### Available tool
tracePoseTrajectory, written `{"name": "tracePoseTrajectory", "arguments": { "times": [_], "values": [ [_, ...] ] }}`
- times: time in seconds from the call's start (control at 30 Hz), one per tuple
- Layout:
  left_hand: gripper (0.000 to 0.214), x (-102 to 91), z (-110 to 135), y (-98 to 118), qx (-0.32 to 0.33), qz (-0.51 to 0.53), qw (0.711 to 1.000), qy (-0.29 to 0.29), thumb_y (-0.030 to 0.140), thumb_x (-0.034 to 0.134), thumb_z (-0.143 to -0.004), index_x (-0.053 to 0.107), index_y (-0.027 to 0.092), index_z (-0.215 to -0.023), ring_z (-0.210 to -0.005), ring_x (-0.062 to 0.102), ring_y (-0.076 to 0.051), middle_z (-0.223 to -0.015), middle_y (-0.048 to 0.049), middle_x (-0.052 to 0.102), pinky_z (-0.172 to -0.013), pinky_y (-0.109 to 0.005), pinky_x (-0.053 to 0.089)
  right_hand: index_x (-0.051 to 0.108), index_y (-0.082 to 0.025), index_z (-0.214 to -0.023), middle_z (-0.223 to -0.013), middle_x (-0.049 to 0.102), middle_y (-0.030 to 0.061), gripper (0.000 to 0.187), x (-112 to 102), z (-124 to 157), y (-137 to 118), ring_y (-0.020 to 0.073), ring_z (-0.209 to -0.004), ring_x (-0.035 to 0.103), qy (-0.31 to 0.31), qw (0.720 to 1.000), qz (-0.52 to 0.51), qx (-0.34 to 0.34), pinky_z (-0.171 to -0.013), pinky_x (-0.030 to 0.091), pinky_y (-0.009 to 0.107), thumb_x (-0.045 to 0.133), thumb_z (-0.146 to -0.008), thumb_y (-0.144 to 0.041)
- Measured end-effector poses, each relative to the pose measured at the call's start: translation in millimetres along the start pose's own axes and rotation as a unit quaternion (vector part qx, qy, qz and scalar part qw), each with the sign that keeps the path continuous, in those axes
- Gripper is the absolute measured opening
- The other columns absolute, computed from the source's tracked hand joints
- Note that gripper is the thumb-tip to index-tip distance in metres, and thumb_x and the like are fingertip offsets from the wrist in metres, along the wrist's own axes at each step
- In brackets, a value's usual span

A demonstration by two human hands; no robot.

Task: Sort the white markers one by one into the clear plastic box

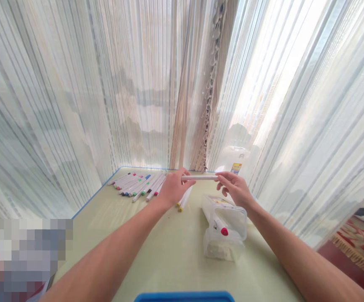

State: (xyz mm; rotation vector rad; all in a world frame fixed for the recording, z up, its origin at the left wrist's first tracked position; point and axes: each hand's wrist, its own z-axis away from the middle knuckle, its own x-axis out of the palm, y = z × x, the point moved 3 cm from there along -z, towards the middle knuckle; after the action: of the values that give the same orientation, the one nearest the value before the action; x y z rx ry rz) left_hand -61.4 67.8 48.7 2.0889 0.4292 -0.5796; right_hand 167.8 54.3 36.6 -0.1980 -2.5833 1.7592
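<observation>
A white marker (200, 178) is held level above the far part of the table, between my two hands. My left hand (176, 184) closes on its left end, the thumb below and the fingers above. At the other end, my right hand (234, 186) pinches the tip between thumb and forefinger, its remaining fingers curled loosely. Both ends are covered by my fingers, so the cap colour is hidden. Below my right hand lies a clear plastic case (207, 205) with its lid open, and a red-ended marker (224, 231) inside it. Two yellow-ended markers (184, 200) rest beside my left hand.
Several white markers with coloured ends (138, 184) lie spread on the pale green table (106, 235) at the far left. Behind stand sheer striped curtains (144, 84) and a clear container (236, 161) with a label. A blue rim (184, 297) shows at the near edge.
</observation>
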Motion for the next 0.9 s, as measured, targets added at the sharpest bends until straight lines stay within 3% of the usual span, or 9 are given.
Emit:
{"name": "tracePoseTrajectory", "arguments": {
  "times": [0.17, 0.3, 0.67, 0.9],
  "values": [
    [0.028, 2.3, 1, -15, -0.063, 0.186, 0.980, 0.001, 0.040, 0.059, -0.087, 0.069, 0.016, -0.099, -0.055, 0.047, -0.011, -0.069, 0.0010, 0.058, -0.050, -0.023, 0.039, 0.071, -0.016, -0.097, -0.066, 0.066, 0.0035, 0.046, 1, 3, -2, 0.0131, -0.050, 0.057, 0.003, 1.000, 0.027, -0.001, -0.039, 0.039, 0.023, 0.078, -0.073, -0.054],
    [0.029, 8.6, 12, -24, -0.110, 0.238, 0.965, 0.025, 0.034, 0.054, -0.087, 0.068, 0.014, -0.104, -0.057, 0.050, -0.011, -0.076, -0.0026, 0.061, -0.049, -0.023, 0.042, 0.069, -0.015, -0.099, -0.053, 0.062, 0.0010, 0.053, 6, 7, -4, 0.0123, -0.043, 0.052, -0.014, 0.999, 0.050, 0.008, -0.039, 0.038, 0.024, 0.077, -0.072, -0.060],
    [0.023, -3.8, 19, -14, -0.055, 0.129, 0.988, 0.070, 0.032, 0.054, -0.089, 0.068, 0.018, -0.099, -0.060, 0.057, -0.014, -0.070, -0.0009, 0.063, -0.055, -0.024, 0.045, 0.068, -0.015, -0.102, -0.052, 0.060, -0.0002, 0.060, 8, 8, -1, 0.0107, -0.037, 0.047, -0.012, 0.996, 0.082, 0.015, -0.035, 0.036, 0.024, 0.076, -0.069, -0.064],
    [0.021, -6.6, 19, -13, -0.008, 0.064, 0.995, 0.078, 0.027, 0.054, -0.087, 0.068, 0.017, -0.098, -0.065, 0.061, -0.015, -0.079, -0.0034, 0.069, -0.060, -0.025, 0.050, 0.068, -0.016, -0.099, -0.059, 0.062, 0.0001, 0.057, 10, 10, -4, 0.0103, -0.041, 0.048, -0.004, 0.998, 0.067, 0.009, -0.035, 0.033, 0.024, 0.080, -0.065, -0.060]
  ]
}}
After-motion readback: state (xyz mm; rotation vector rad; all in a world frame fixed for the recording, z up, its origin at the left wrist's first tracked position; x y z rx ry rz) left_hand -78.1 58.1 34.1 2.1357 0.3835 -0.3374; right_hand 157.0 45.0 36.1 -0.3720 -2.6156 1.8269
